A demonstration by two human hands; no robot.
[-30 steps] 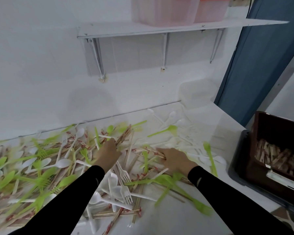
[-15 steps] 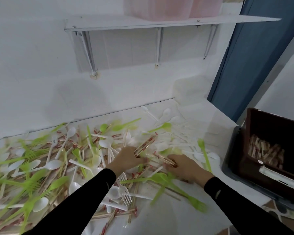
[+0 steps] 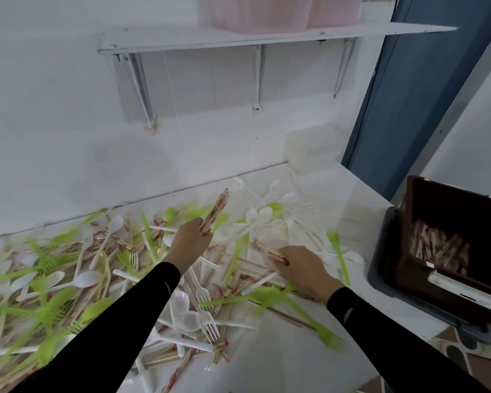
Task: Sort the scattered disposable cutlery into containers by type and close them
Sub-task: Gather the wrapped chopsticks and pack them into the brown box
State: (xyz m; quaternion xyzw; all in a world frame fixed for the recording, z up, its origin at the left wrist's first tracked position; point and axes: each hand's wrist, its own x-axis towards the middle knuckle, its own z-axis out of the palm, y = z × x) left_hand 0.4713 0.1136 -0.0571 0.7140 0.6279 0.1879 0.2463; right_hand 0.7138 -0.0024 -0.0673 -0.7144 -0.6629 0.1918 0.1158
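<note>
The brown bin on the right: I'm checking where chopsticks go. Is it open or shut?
Open. The brown bin has no lid over it, and wrapped chopsticks show piled inside.

White wall shelf (image 3: 267, 38), blue door (image 3: 425, 89)

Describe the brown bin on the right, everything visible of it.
The brown bin is a dark, plastic-looking box with its top open, standing on a grey base at the right edge of the white table. Inside lies a heap of wrapped chopsticks, pale with red marks. A white strip runs along its near rim. The left hand and right hand are both apart from it.
</note>
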